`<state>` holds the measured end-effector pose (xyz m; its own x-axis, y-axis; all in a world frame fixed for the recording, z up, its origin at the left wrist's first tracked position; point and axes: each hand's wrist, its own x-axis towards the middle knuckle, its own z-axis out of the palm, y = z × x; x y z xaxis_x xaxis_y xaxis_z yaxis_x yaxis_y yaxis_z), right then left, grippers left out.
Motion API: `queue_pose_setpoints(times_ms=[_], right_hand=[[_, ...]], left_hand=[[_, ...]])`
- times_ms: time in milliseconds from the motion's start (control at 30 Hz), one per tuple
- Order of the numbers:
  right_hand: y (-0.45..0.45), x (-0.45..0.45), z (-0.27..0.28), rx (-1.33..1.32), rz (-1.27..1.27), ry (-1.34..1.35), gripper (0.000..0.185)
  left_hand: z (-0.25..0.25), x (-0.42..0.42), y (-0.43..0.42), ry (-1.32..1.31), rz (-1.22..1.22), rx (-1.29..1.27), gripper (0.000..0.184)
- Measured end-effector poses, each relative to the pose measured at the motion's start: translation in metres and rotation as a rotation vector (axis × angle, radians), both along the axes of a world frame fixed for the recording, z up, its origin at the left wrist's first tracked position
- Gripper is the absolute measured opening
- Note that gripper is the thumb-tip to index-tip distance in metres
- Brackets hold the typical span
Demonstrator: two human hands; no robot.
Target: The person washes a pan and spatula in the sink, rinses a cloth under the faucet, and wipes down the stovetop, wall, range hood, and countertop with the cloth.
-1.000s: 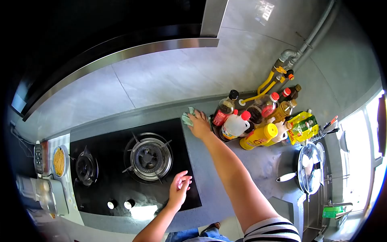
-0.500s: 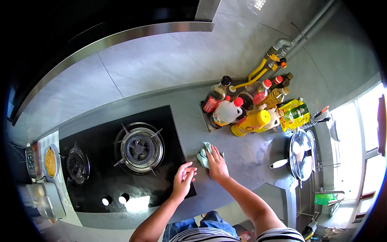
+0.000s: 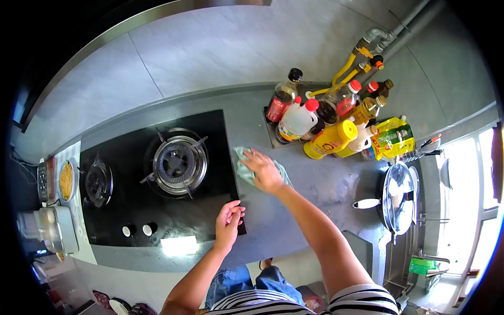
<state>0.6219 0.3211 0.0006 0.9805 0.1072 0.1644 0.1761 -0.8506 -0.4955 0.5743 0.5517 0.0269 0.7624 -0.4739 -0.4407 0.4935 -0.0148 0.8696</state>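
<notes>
My right hand (image 3: 261, 170) presses a pale green cloth (image 3: 284, 175) flat on the grey counter (image 3: 273, 220), just right of the black gas stove (image 3: 205, 210). The cloth spreads out on both sides of the hand. My left hand (image 3: 229, 220) hovers over the stove's front right corner, fingers loosely curled and apart, with nothing in it. Behind my right hand, several bottles stand grouped on a tray, among them a yellow bottle (image 3: 331, 139) and a white jug with a red cap (image 3: 297, 122).
A pan with a glass lid (image 3: 397, 198) sits at the right by the sink, its white handle pointing left. Yellow gas hoses (image 3: 344, 71) run behind the bottles. A bowl of yellow food (image 3: 66, 180) stands at the far left. Two burners are on the stove.
My right hand moved with the cloth from beside the bottles toward the counter's front, then back beside the stove's right edge. The cloth is more spread out. The view has shifted.
</notes>
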Motion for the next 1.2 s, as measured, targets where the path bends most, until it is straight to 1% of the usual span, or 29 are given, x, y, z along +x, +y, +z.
queue_pose_setpoints(times_ms=[133, 200, 267, 333, 367, 400, 433, 467, 500, 533, 567, 633, 667, 767, 800, 833, 900, 967, 1000, 1033, 1067, 1200], right_hand=[[0.006, -0.09, 0.003, 0.067, 0.064, 0.0, 0.068], [-0.011, -0.111, 0.006, 0.266, 0.019, 0.028, 0.066], [-0.042, -0.132, 0.017, 0.376, -0.088, -0.03, 0.064], [-0.092, -0.145, 0.023, 0.283, -0.296, -0.125, 0.066], [-0.109, -0.154, 0.03, 0.29, -0.335, -0.122, 0.059], [-0.117, -0.162, 0.013, 0.234, -0.372, -0.139, 0.054], [-0.113, -0.168, 0.006, 0.147, -0.381, -0.167, 0.055], [-0.109, -0.174, -0.002, 0.059, -0.393, -0.196, 0.06], [-0.088, -0.178, 0.001, -0.058, -0.378, -0.231, 0.07], [-0.071, -0.18, -0.004, -0.047, -0.379, -0.236, 0.075], [-0.05, -0.186, 0.008, -0.064, -0.356, -0.184, 0.068], [-0.025, -0.195, -0.002, -0.052, -0.25, -0.126, 0.061], [-0.016, -0.201, -0.003, 0.005, -0.228, -0.131, 0.055], [-0.02, -0.204, -0.021, 0.307, -0.098, -0.15, 0.051], [-0.023, -0.199, -0.014, 0.475, -0.178, -0.154, 0.049], [-0.031, -0.188, -0.011, 0.475, -0.196, -0.173, 0.047], [-0.04, -0.164, 0.002, 0.365, -0.218, -0.195, 0.043], [-0.034, -0.155, -0.018, 0.26, -0.124, -0.212, 0.046], [-0.024, -0.159, -0.018, 0.191, -0.075, -0.225, 0.048], [-0.014, -0.166, -0.019, 0.12, -0.026, -0.234, 0.05], [-0.006, -0.178, -0.02, 0.099, 0.009, -0.222, 0.054], [0.043, -0.228, -0.01, 0.152, -0.041, -0.151, 0.053]], left_hand=[[0.0, -0.037, -0.012, -0.029, -0.003, -0.027, 0.028], [0.003, -0.055, -0.018, -0.027, -0.012, -0.033, 0.027], [0.008, -0.08, -0.02, 0.015, -0.062, -0.046, 0.026], [0.016, -0.099, -0.019, 0.079, -0.15, -0.075, 0.026], [0.016, -0.11, -0.017, 0.153, -0.177, -0.087, 0.027], [0.015, -0.122, -0.015, 0.225, -0.203, -0.103, 0.027], [0.011, -0.132, -0.013, 0.297, -0.228, -0.12, 0.027], [0.003, -0.144, -0.01, 0.36, -0.227, -0.142, 0.029], [-0.005, -0.157, -0.006, 0.371, -0.202, -0.15, 0.03], [-0.012, -0.169, -0.002, 0.384, -0.176, -0.159, 0.03], [-0.019, -0.179, 0.002, 0.395, -0.148, -0.169, 0.03], [-0.029, -0.196, 0.01, 0.433, -0.094, -0.177, 0.032], [-0.033, -0.202, 0.015, 0.448, -0.069, -0.182, 0.033], [-0.054, -0.212, 0.029, 0.607, -0.05, -0.201, 0.037], [-0.06, -0.214, 0.031, 0.656, -0.022, -0.244, 0.039], [-0.067, -0.214, 0.031, 0.708, 0.003, -0.287, 0.04], [-0.084, -0.211, 0.026, 0.794, 0.063, -0.412, 0.044], [-0.098, -0.208, 0.015, 0.861, 0.137, -0.569, 0.048], [-0.1, -0.206, 0.009, 0.911, 0.228, -0.577, 0.052], [-0.102, -0.205, 0.008, 0.929, 0.241, -0.621, 0.051], [-0.103, -0.206, 0.007, 0.949, 0.253, -0.668, 0.05], [-0.11, -0.205, 0.008, 1.018, 0.221, -0.85, 0.046]])
